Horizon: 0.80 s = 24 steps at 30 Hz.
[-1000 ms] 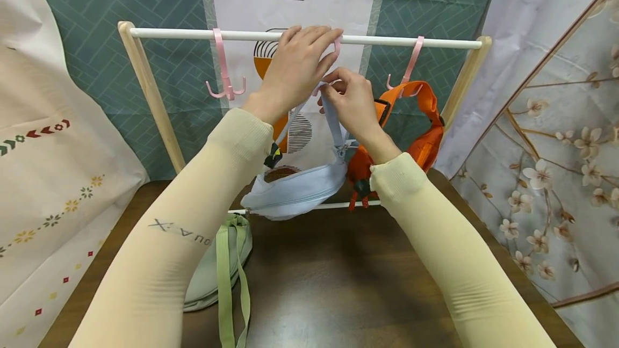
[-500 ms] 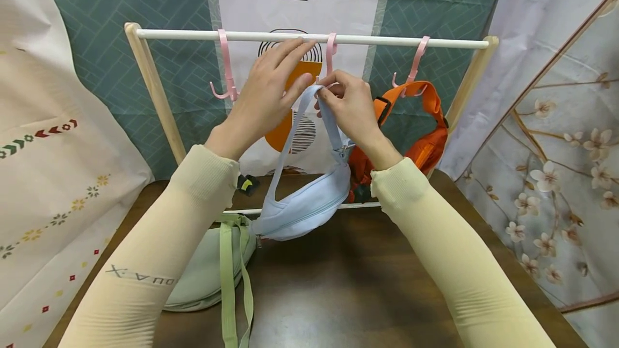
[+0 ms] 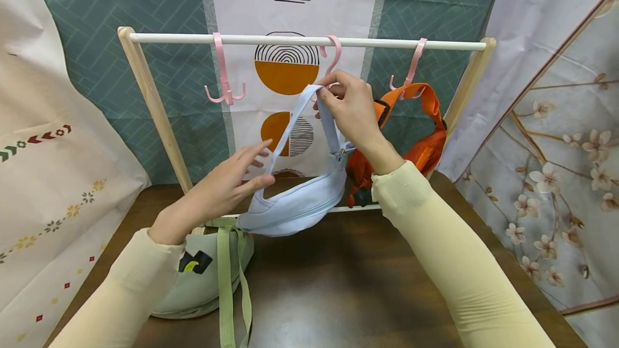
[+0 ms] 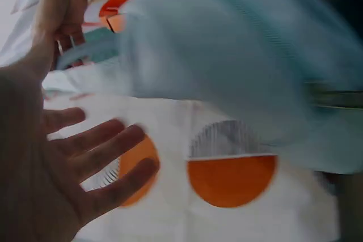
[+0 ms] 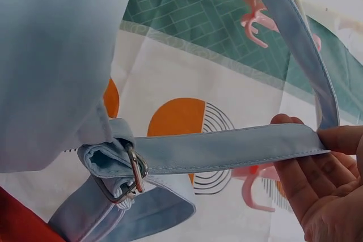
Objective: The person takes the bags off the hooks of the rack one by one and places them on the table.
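Observation:
My right hand (image 3: 353,106) pinches the strap (image 3: 292,128) of a light blue sling bag (image 3: 295,208) near its top fold, in front of the middle pink hook (image 3: 335,50). Below, the bag hangs tilted, its left end lower and overlapping a green bag in the head view. The right wrist view shows thumb and fingers on the strap, with a metal ring (image 5: 136,171) at the bag's end. My left hand (image 3: 217,189) is beside the strap's lower left part, fingers spread. In the left wrist view, that hand (image 4: 62,157) appears with nothing in its palm.
A white rail (image 3: 271,40) on wooden posts carries several pink hooks, including a bare left hook (image 3: 223,69). From the right hook (image 3: 414,63) hangs an orange bag (image 3: 425,144). The green bag (image 3: 208,294) with long straps lies on the brown table (image 3: 338,289) at left.
My left hand has come down and left from near the rail and middle hook to the strap's lower part. The bag swung down, then slightly up again. My right hand keeps its pinch.

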Each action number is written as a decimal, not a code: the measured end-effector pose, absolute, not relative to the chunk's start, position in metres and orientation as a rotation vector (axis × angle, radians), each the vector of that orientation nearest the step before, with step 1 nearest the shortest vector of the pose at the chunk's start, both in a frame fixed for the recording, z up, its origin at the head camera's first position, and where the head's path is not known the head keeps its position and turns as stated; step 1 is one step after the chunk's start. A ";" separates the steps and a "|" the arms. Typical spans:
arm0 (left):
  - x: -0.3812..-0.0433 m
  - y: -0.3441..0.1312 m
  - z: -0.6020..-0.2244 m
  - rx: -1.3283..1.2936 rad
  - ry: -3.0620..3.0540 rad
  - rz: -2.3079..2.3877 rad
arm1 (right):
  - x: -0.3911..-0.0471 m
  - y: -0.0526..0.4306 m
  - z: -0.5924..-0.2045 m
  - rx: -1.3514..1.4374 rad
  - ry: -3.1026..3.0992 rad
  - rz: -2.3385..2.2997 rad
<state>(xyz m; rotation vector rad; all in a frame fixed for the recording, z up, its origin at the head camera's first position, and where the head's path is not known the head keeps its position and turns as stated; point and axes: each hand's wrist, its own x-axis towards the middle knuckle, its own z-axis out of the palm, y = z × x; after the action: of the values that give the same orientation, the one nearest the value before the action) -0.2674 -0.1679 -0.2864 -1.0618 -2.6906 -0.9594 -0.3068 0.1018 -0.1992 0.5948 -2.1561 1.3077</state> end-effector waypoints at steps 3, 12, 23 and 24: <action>-0.260 -0.182 -0.314 -1.072 -2.775 -1.060 | -0.306 0.102 -0.199 0.597 -2.144 1.317; -0.252 -0.193 -0.361 -1.076 -2.594 -1.269 | -0.304 0.111 -0.201 0.587 -2.122 1.358; -0.232 -0.207 -0.324 -0.703 -2.250 -1.259 | -0.312 0.136 -0.221 0.499 -2.232 1.399; -0.231 -0.207 -0.322 -0.708 -2.233 -1.256 | -0.312 0.137 -0.224 0.507 -2.250 1.411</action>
<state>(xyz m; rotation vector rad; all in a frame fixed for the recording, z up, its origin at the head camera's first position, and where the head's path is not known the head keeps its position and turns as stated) -0.2306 -0.2071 -0.3215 -0.7077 -2.2328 -1.2560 -0.3121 0.1370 -0.2239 0.5068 -2.2504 1.4112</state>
